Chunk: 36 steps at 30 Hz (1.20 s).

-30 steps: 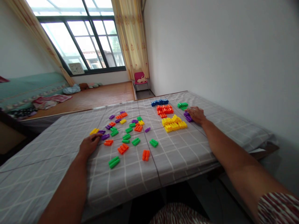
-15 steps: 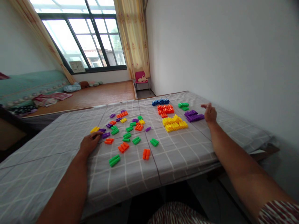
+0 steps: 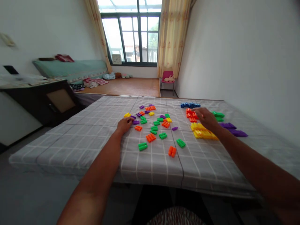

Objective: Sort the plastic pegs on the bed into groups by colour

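Observation:
My left hand point(image 3: 124, 125) rests on the cloth at the left edge of the scattered plastic tube pieces, fingers bent and drawn together at a purple tube piece point(image 3: 136, 122). A yellow tube piece point(image 3: 127, 115) lies just beyond its knuckles. My right hand point(image 3: 205, 118) hovers with fingers extended leftward and nothing visible in them. Under and around it sit sorted piles: an orange-red pile point(image 3: 189, 114), a yellow pile point(image 3: 202, 132), a green pile point(image 3: 218, 115) and a purple pile point(image 3: 237, 132). My forearm and hand partly cover the piles.
A blue pile point(image 3: 190, 105) stands at the back right. Loose green pieces point(image 3: 142, 146) and orange pieces point(image 3: 172, 151) lie on the checked tablecloth point(image 3: 98, 153), whose front edge runs before my lap. A white wall point(image 3: 246, 56) flanks the right side.
The view has turned left. My right hand has moved left from beside the purple pile to over the orange-red and yellow piles. My left hand stays by the same purple pieces.

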Available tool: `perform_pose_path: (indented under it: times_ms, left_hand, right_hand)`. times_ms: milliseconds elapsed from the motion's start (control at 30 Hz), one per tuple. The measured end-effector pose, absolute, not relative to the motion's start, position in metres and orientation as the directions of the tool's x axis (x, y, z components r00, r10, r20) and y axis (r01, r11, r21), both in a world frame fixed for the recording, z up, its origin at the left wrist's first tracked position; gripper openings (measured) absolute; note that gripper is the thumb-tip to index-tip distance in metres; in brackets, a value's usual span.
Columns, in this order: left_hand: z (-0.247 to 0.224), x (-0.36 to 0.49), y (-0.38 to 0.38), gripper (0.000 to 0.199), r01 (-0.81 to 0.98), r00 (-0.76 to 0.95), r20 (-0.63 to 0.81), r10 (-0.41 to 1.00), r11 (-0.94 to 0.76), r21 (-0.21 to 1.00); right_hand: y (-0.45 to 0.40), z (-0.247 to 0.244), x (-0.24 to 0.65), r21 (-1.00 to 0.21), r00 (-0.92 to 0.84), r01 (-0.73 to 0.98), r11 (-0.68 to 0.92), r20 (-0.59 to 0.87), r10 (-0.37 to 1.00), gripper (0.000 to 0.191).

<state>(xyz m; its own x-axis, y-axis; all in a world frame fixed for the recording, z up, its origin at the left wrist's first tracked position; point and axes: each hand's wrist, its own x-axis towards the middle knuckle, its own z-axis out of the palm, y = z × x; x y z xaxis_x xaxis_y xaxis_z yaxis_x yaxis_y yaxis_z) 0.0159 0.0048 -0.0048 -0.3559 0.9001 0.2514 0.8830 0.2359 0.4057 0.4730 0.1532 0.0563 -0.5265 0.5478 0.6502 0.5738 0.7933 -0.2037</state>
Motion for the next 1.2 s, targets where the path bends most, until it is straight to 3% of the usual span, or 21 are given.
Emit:
perform_pose_path:
  times_ms: [167,300,433,600,767,867,1033,1100,1200]
  left_hand:
    - [-0.007,0.018,0.004,0.03,0.872,-0.358,0.247,0.901,0.228,0.433]
    - [-0.008,0.02,0.004,0.03,0.84,-0.378,0.274,0.884,0.204,0.502]
    - [-0.007,0.017,0.006,0.033,0.771,-0.478,0.313,0.821,0.221,0.598]
    - [-0.008,0.012,0.008,0.033,0.75,-0.521,0.334,0.785,0.234,0.619]
    - [-0.009,0.012,0.009,0.031,0.751,-0.52,0.323,0.791,0.242,0.614]
    - [-0.008,0.012,0.009,0.031,0.746,-0.527,0.314,0.79,0.253,0.616]
    - [-0.007,0.01,0.01,0.03,0.725,-0.547,0.311,0.777,0.253,0.641]
    - [-0.006,0.008,0.01,0.03,0.719,-0.551,0.306,0.777,0.255,0.647]
    - [-0.006,0.008,0.009,0.031,0.72,-0.541,0.279,0.794,0.265,0.641]
  right_hand:
    - [0.139,0.045,0.351,-0.14,-0.855,0.333,0.933,0.373,0.361,0.032]
    - [0.131,0.03,0.27,-0.065,-0.93,0.269,0.961,0.241,0.277,0.03]
    - [0.128,0.027,0.201,-0.08,-0.904,0.353,0.932,0.227,0.362,0.033]
    - [0.133,0.021,0.147,-0.08,-0.839,0.507,0.858,0.182,0.513,0.036]
    - [0.141,0.017,0.137,-0.088,-0.855,0.488,0.868,0.15,0.496,0.026]
    - [0.148,0.022,0.143,-0.207,-0.866,0.438,0.875,0.163,0.472,0.031]
    - [0.147,0.036,0.16,-0.45,-0.962,0.107,0.886,0.177,0.206,0.05]
    - [0.14,0.04,0.166,-0.453,-0.99,-0.001,0.891,0.129,0.064,0.051]
    - [0.131,0.043,0.172,-0.346,-0.993,-0.112,0.931,0.077,-0.091,0.053]
